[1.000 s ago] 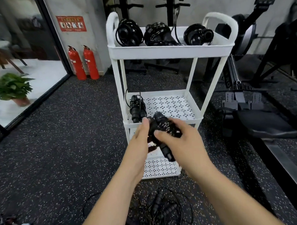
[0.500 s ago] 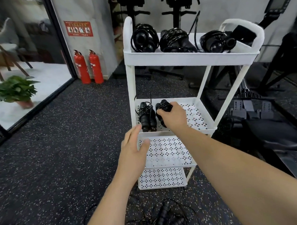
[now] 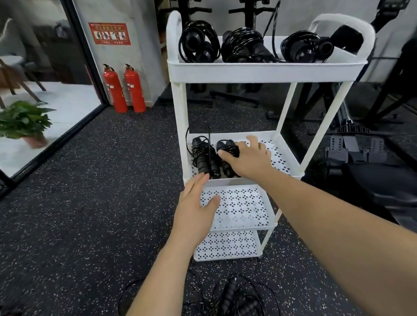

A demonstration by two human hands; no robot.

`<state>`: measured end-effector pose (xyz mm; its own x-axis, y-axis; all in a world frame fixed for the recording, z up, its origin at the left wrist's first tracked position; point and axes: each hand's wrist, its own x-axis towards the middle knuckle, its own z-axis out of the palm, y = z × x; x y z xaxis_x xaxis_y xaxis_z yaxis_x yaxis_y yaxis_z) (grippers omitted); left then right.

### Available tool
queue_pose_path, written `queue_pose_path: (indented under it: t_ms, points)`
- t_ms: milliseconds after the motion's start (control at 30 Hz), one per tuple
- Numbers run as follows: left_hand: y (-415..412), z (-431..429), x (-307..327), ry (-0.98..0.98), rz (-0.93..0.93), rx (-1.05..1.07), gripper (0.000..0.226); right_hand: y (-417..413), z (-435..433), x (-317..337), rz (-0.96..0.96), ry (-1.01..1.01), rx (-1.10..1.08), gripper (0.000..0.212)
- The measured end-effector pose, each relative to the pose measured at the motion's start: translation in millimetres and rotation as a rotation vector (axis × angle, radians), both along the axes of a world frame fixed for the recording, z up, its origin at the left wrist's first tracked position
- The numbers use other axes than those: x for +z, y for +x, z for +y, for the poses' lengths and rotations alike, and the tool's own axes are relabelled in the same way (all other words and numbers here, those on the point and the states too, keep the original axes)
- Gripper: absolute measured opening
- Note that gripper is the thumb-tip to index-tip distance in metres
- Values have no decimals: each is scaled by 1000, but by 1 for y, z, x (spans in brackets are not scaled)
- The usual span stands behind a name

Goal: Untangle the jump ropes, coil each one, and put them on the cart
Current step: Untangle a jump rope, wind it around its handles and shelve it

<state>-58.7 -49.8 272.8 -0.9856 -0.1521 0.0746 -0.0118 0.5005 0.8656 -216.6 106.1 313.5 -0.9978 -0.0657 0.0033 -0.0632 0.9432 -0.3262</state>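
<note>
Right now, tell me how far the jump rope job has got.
Done: three coiled ropes on the cart's top tray, one coiled rope on the middle shelf. In hand: the right hand rests on a second coil beside it; the left hand hovers open. Left: the tangled ropes on the floor.

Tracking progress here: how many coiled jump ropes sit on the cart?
5. Top shelf: left coil, middle coil, right coil. Middle shelf: corner coil, and beside it a second coil under the right hand. The hand may hide more.
</note>
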Motion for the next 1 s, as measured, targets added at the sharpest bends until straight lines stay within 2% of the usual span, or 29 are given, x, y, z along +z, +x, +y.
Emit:
queue_pose_path:
  t_ms: [67,200,367,600,800,1000]
  points:
    - [0,0,1,-3,6,-1,60,1,1,-1,-30,-99,35,89]
    - [-1,-5,2,-13,-3,-22,55,7,-2,-6,-63,-309,60,63]
    - [2,-12,4,35,-8,-42,50,10,5,4,-40,-391,68,84]
    - [5,-13,9,63,20,8,44,13,16,12,-28,-347,92,96]
    - [6,-14,11,90,52,30,39,13,26,11,-41,-381,71,78]
    - [8,-10,15,110,89,73,25,23,35,7,-4,-435,37,73]
